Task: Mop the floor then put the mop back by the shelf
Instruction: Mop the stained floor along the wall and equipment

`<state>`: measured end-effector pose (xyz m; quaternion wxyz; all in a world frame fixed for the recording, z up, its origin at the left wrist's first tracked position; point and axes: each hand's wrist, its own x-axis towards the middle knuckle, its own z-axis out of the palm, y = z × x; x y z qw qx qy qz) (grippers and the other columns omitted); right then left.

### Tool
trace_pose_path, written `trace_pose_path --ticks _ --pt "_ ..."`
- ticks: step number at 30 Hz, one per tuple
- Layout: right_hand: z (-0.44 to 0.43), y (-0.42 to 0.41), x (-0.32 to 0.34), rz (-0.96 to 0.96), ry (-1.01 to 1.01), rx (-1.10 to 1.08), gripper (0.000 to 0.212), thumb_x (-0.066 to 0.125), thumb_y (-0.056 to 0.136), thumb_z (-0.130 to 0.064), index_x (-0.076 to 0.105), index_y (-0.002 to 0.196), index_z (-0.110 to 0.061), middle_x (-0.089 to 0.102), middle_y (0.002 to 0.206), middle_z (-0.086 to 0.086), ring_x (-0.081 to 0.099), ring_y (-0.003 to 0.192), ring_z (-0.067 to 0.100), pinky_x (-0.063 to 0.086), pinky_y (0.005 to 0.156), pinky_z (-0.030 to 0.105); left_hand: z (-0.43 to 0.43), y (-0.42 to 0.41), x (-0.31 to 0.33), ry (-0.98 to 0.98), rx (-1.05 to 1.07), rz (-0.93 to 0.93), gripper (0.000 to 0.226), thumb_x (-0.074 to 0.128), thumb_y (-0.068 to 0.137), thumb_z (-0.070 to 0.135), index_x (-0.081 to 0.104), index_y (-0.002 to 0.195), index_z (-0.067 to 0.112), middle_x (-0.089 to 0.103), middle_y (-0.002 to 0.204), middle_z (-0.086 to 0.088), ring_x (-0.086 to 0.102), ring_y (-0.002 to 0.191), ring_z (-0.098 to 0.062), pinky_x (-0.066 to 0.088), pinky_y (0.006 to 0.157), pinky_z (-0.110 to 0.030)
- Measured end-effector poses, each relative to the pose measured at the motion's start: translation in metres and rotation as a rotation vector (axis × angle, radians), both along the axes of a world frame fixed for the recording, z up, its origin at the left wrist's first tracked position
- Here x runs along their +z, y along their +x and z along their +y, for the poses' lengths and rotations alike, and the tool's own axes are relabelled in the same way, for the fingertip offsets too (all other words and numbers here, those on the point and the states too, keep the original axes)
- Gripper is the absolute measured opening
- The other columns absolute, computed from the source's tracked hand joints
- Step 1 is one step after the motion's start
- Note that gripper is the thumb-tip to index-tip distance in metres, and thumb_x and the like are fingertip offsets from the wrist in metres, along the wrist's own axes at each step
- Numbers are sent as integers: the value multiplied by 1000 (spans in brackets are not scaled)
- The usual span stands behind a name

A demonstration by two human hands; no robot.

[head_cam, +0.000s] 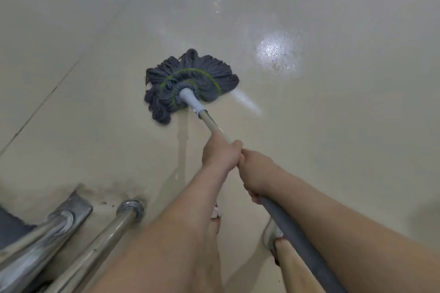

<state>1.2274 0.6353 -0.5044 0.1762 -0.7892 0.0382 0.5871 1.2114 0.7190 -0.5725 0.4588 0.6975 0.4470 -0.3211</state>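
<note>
A mop with a grey string head point(190, 83) stitched in green lies spread flat on the pale tiled floor point(333, 126). Its white socket joins a metal handle point(212, 123) that runs back toward me and ends in a grey grip point(292, 228). My left hand point(220, 153) is shut around the metal part of the handle. Just behind it and touching it, my right hand point(257, 173) is shut on the handle where the grey grip begins. No shelf is in view.
Shiny metal legs point(71, 228) of a piece of furniture stand at the lower left, with grime on the floor around their feet. Wet streaks run back from the mop. My feet point(271, 233) show beneath my arms. Glare spots mark the wet floor at right.
</note>
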Motion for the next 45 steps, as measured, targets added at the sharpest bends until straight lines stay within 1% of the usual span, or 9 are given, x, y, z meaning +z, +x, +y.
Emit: trace_pose_path --ticks 8,13,16,20,29,32,36,40,45 --pt "119 -42 -39 117 187 232 27 42 90 6 52 108 -11 60 79 10 48 45 18 33 31 21 122 -50 -12 168 105 67 18 56 84 18 57 96 5 52 70 0 50 59 -17 33 49 -27" --pt "70 -73 -40 90 94 277 44 40 95 -1 45 138 -8 48 139 9 59 106 32 52 79 36 70 -91 -14 66 136 107 41 56 70 30 57 102 5 64 80 -8 67 76 -30 58 69 -38" --pt "6 -90 -20 64 63 201 40 40 98 -10 44 138 -14 55 132 10 53 93 30 42 59 32 15 -107 -14 -21 74 111 51 55 65 33 54 108 5 69 94 -11 69 89 -34 58 82 -46" --pt "-83 -132 -9 -30 -40 47 31 34 100 -20 50 127 -22 55 84 2 54 62 25 42 46 28 -72 -128 -8 -81 -96 101 59 54 74 30 46 125 3 69 107 -16 67 96 -33 55 84 -37" --pt "-315 -268 21 -24 -246 -145 32 31 101 -24 51 126 -29 54 79 3 57 54 26 54 48 33 -315 -246 17 -252 -301 131 72 53 77 33 37 139 -1 68 114 -17 64 106 -34 53 89 -37" --pt "-380 -311 33 -12 -337 -213 26 32 100 -24 52 114 -32 55 80 1 61 57 24 50 42 29 -388 -282 18 -387 -340 185 86 50 61 33 36 139 -1 72 103 -21 70 94 -38 57 78 -43" --pt "-441 -360 39 23 -423 -311 24 33 97 -21 53 104 -32 62 85 2 65 61 25 38 32 21 -452 -315 31 -565 -341 309 70 48 70 11 37 137 -6 58 70 -11 50 40 -18 41 45 -22" --pt "-426 -388 40 47 -327 -477 27 34 96 -18 55 109 -29 63 85 5 58 54 23 43 37 24 -446 -344 31 -428 -389 245 65 51 69 13 41 131 -5 55 86 -11 54 66 -24 42 55 -27" --pt "-359 -376 20 -2 -142 -514 32 39 98 -17 50 128 -17 64 119 13 64 92 32 45 68 34 -370 -329 3 -170 -547 140 35 57 79 16 52 109 1 62 93 -13 58 77 -25 52 70 -33"
